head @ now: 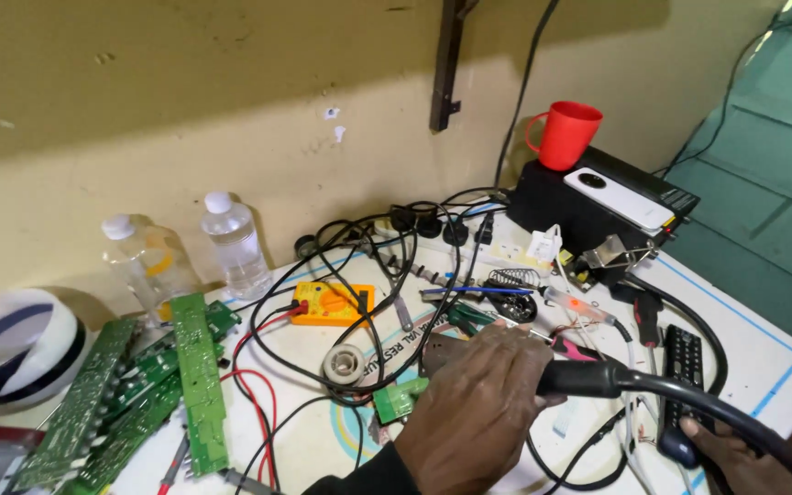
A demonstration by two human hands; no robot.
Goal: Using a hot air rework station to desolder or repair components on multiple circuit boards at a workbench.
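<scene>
Left hand (483, 412) is clamped round a black handle (588, 378) with a thick black hose running off to the lower right; the handle lies across the middle of the cluttered white surface (763, 357), its front end hidden by the fingers. Right hand (735, 458) rests at the lower right edge, fingers on a dark remote (685, 362); grip unclear. A green part (399, 400) sits just left of the left hand.

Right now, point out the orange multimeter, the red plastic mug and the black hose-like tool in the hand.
Orange multimeter (333, 302), head view, on the middle of its face.
Red plastic mug (568, 136), head view, on its side wall.
Black hose-like tool (598, 377), head view, on the grip just beyond the left hand (478, 403).
</scene>
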